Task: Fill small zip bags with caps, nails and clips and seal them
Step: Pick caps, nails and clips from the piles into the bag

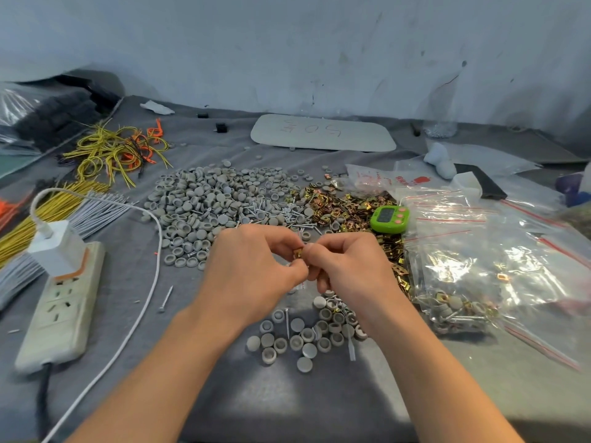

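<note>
Where both hands' fingers [287, 243] meet, a clip [298, 252] sits.

Your left hand [256, 270] and right hand [348, 266] meet above the near caps [303, 337], both pinching one brass clip [298, 252]; filled zip bags [486, 270] lie right.

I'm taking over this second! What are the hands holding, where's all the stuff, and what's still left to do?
Hands: left hand and right hand both pinch one gold clip between them.
Behind the hands: grey caps pile, nails, clips pile. In front: small batch of caps.
Done: filled bag on the right; seal unclear.
Left: bag this batch, seal, repeat. The empty zip bags lie on the right.
</note>
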`<act>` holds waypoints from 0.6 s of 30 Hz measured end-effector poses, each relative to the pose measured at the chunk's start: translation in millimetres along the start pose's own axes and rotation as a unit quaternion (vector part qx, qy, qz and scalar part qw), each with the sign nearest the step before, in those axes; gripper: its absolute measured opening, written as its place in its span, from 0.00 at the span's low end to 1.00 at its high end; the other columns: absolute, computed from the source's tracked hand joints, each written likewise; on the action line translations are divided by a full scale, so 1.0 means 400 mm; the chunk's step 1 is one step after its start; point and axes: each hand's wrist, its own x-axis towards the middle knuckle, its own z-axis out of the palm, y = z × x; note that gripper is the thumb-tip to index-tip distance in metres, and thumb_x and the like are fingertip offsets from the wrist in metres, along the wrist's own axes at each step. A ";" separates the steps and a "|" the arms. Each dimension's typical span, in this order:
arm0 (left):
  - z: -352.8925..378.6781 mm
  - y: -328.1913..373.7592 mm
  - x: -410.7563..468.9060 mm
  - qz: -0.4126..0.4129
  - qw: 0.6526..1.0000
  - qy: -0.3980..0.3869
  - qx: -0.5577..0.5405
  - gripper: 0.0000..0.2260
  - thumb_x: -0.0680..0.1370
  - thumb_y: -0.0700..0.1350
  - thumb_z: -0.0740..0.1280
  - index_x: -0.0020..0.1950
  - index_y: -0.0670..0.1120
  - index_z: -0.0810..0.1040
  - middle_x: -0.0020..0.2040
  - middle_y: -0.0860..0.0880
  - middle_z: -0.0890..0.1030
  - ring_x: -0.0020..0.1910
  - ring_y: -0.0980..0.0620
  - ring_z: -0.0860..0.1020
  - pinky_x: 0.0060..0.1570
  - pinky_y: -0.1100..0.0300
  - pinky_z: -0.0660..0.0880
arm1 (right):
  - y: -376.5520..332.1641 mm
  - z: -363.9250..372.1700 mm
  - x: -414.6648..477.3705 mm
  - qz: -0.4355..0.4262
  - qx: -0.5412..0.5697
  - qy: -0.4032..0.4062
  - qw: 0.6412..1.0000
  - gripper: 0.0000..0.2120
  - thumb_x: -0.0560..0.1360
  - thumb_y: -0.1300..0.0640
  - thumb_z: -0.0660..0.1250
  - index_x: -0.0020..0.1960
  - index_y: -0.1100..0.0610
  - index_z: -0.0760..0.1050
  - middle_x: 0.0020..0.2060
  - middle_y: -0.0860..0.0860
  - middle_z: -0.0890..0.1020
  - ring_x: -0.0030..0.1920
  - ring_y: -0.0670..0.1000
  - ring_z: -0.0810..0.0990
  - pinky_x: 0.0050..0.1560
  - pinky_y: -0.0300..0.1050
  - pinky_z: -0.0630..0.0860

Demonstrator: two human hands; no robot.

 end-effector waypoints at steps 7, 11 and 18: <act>-0.002 -0.003 0.002 -0.029 0.998 -0.052 -0.011 0.12 0.55 0.62 0.68 0.36 0.63 0.84 0.29 0.64 0.81 0.30 0.65 0.79 0.30 0.71 0.72 | -0.002 -0.019 -0.006 -0.044 -0.096 -0.049 0.993 0.14 0.78 0.56 0.72 0.34 0.56 0.83 0.25 0.49 0.80 0.26 0.45 0.73 0.29 0.38 0.68; -0.007 -0.010 0.002 -0.020 0.996 -0.086 -0.027 0.08 0.57 0.57 0.70 0.34 0.63 0.84 0.26 0.59 0.79 0.23 0.63 0.73 0.24 0.72 0.65 | 0.000 -0.026 -0.011 -0.041 -0.103 -0.074 0.991 0.15 0.79 0.55 0.72 0.33 0.53 0.82 0.27 0.50 0.82 0.26 0.45 0.73 0.28 0.38 0.68; -0.011 -0.017 0.008 -0.060 0.991 -0.087 -0.083 0.06 0.64 0.46 0.78 0.34 0.58 0.86 0.28 0.57 0.82 0.24 0.63 0.76 0.24 0.71 0.67 | 0.002 -0.026 -0.014 -0.037 -0.095 -0.076 0.992 0.12 0.79 0.57 0.71 0.36 0.53 0.84 0.28 0.51 0.83 0.26 0.46 0.74 0.29 0.39 0.68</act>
